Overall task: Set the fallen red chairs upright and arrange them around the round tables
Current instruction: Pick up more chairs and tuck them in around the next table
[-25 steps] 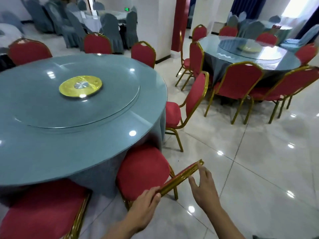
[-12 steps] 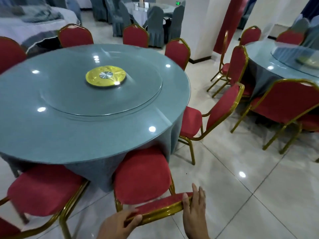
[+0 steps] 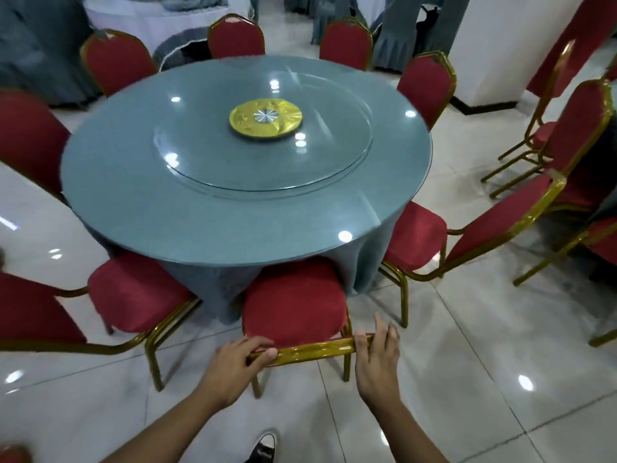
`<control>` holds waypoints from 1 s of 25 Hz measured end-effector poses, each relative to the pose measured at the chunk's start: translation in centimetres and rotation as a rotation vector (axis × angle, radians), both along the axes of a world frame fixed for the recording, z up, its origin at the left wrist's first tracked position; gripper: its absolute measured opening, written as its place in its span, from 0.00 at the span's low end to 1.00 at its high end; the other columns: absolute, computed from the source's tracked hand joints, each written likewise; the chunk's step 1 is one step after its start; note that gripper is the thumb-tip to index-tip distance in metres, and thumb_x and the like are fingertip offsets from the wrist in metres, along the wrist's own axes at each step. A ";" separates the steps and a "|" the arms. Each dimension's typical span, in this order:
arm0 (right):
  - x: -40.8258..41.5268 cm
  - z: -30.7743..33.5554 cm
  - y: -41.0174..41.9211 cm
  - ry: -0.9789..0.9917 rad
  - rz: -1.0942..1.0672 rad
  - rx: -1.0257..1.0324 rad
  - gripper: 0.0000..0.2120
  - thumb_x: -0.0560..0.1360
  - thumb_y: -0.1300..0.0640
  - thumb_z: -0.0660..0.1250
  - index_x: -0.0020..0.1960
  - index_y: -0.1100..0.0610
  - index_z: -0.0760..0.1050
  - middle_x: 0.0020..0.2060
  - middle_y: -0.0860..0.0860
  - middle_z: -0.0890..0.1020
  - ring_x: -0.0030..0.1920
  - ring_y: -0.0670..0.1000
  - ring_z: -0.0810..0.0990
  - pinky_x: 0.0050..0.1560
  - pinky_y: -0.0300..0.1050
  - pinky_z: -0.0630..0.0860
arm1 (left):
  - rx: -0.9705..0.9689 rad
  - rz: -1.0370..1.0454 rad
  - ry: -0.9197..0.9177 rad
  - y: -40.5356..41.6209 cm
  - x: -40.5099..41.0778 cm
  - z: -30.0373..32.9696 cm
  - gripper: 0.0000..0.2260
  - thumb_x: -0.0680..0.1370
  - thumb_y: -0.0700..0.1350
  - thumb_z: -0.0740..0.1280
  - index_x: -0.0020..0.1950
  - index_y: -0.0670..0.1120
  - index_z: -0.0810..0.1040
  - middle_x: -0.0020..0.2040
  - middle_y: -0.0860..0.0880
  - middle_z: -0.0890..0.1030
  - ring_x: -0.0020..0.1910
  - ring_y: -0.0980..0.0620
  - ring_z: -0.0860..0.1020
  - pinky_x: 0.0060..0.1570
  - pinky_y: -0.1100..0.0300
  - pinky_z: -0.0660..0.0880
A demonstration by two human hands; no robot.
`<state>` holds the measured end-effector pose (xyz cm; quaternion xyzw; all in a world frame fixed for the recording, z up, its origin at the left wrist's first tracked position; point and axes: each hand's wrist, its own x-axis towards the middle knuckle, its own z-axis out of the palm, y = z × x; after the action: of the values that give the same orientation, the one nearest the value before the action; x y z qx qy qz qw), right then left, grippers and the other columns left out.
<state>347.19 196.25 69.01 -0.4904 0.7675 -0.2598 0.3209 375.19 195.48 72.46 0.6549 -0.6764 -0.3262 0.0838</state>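
At table (image 3: 133, 195), chair (image 3: 293, 305) now squared.

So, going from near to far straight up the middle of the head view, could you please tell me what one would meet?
Shoe → left hand and right hand on the chair's gold top rail → its red seat → round table → gold disc → far red chairs.

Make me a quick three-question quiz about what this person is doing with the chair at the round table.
1. True or false: both hands hold the top rail of the near chair.
2. What sits at the middle of the round table? A) vase B) gold disc C) plates
3. Which hand's fingers lie straighter?

Key:
1. True: left hand and right hand are on it.
2. B, the gold disc.
3. The right.
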 end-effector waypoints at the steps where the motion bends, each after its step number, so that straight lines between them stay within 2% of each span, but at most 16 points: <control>1: -0.6 0.4 -0.6 -0.008 0.026 0.007 0.35 0.79 0.29 0.44 0.81 0.43 0.47 0.81 0.53 0.45 0.81 0.54 0.42 0.78 0.62 0.51 | 0.006 0.029 -0.034 0.1 -0.6 0.0 0.27 0.72 0.79 0.46 0.59 0.70 0.73 0.58 0.63 0.77 0.59 0.58 0.74 0.63 0.50 0.70; 3: -2.0 1.0 -2.1 -0.027 0.073 0.036 0.36 0.78 0.31 0.46 0.81 0.45 0.46 0.81 0.55 0.44 0.81 0.56 0.41 0.78 0.61 0.49 | 0.011 0.146 -0.083 0.5 -2.4 0.2 0.31 0.71 0.79 0.44 0.66 0.69 0.71 0.63 0.57 0.74 0.64 0.50 0.71 0.66 0.48 0.67; 6: -2.7 1.5 -3.3 -0.001 0.134 0.054 0.39 0.76 0.30 0.44 0.81 0.48 0.48 0.81 0.59 0.45 0.80 0.60 0.42 0.78 0.61 0.48 | -0.100 0.336 -0.103 1.9 -6.0 0.4 0.36 0.74 0.75 0.38 0.75 0.63 0.65 0.72 0.46 0.70 0.72 0.44 0.66 0.71 0.43 0.64; 9: -2.8 1.6 -3.4 0.047 0.140 0.092 0.40 0.76 0.30 0.42 0.82 0.51 0.48 0.81 0.60 0.46 0.80 0.60 0.42 0.78 0.60 0.47 | -0.109 0.352 -0.147 3.4 -8.6 0.3 0.35 0.76 0.70 0.33 0.81 0.61 0.53 0.80 0.44 0.58 0.80 0.41 0.52 0.77 0.42 0.49; 11: -2.5 1.6 -3.4 0.083 0.160 0.112 0.38 0.78 0.31 0.43 0.82 0.51 0.48 0.81 0.60 0.46 0.80 0.60 0.42 0.78 0.59 0.47 | -0.072 0.344 -0.150 3.4 -8.6 0.6 0.31 0.79 0.66 0.36 0.81 0.60 0.44 0.82 0.46 0.50 0.81 0.42 0.44 0.77 0.42 0.44; 12: -2.3 1.6 -3.5 0.105 0.177 0.109 0.37 0.79 0.31 0.42 0.82 0.51 0.48 0.81 0.59 0.47 0.80 0.60 0.43 0.78 0.58 0.46 | -0.040 0.321 -0.169 3.1 -8.4 0.7 0.28 0.82 0.63 0.41 0.81 0.60 0.41 0.83 0.45 0.47 0.81 0.41 0.42 0.77 0.42 0.43; 14: -2.4 1.5 -3.9 0.119 0.202 0.114 0.38 0.79 0.30 0.41 0.82 0.51 0.50 0.80 0.58 0.49 0.80 0.59 0.45 0.78 0.56 0.47 | 0.030 0.298 -0.221 2.4 -8.2 1.2 0.28 0.85 0.54 0.52 0.81 0.57 0.41 0.82 0.43 0.44 0.80 0.40 0.40 0.78 0.41 0.43; 16: -2.9 1.0 -4.0 0.153 0.235 0.143 0.38 0.78 0.30 0.43 0.81 0.51 0.53 0.79 0.57 0.53 0.79 0.60 0.48 0.77 0.57 0.48 | 0.040 0.347 -0.234 1.7 -8.7 1.8 0.23 0.86 0.51 0.50 0.81 0.54 0.51 0.82 0.42 0.52 0.81 0.40 0.44 0.78 0.41 0.45; 18: -3.8 0.9 -3.8 0.254 0.330 0.141 0.32 0.81 0.35 0.49 0.80 0.49 0.54 0.78 0.57 0.57 0.78 0.63 0.52 0.76 0.60 0.53 | 0.023 0.370 -0.248 0.9 -10.0 2.4 0.20 0.85 0.52 0.46 0.76 0.53 0.63 0.78 0.46 0.63 0.80 0.41 0.54 0.77 0.40 0.48; 19: -4.2 0.8 -4.0 0.275 0.358 0.145 0.28 0.82 0.37 0.50 0.79 0.48 0.56 0.77 0.56 0.61 0.77 0.62 0.56 0.75 0.59 0.57 | 0.018 0.347 -0.268 0.6 -10.8 2.4 0.18 0.85 0.51 0.47 0.72 0.54 0.66 0.74 0.49 0.68 0.78 0.43 0.58 0.76 0.38 0.50; 21: -5.8 2.2 -4.7 0.197 0.278 0.156 0.25 0.83 0.38 0.50 0.76 0.48 0.62 0.73 0.53 0.69 0.73 0.56 0.66 0.72 0.55 0.65 | -0.028 0.267 -0.310 -0.6 -13.0 2.7 0.15 0.83 0.55 0.51 0.66 0.56 0.69 0.67 0.52 0.73 0.72 0.46 0.67 0.74 0.39 0.56; 23: -8.3 3.3 -6.0 0.149 0.192 0.129 0.24 0.83 0.42 0.54 0.76 0.49 0.62 0.73 0.51 0.70 0.71 0.54 0.70 0.70 0.53 0.70 | -0.067 0.278 -0.291 -2.1 -15.2 3.2 0.19 0.82 0.60 0.46 0.61 0.58 0.73 0.61 0.52 0.78 0.65 0.49 0.72 0.71 0.45 0.62; 25: -11.4 4.0 -7.1 0.157 0.121 0.101 0.24 0.83 0.46 0.59 0.77 0.48 0.61 0.73 0.51 0.69 0.70 0.53 0.71 0.68 0.52 0.72 | -0.080 0.356 -0.323 -2.9 -16.7 3.4 0.19 0.82 0.61 0.47 0.58 0.58 0.76 0.57 0.52 0.80 0.60 0.48 0.75 0.67 0.46 0.66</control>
<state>335.75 189.11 73.01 -0.5381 0.7713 -0.1615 0.2991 358.48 192.56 75.87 0.8036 -0.5675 -0.1703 0.0569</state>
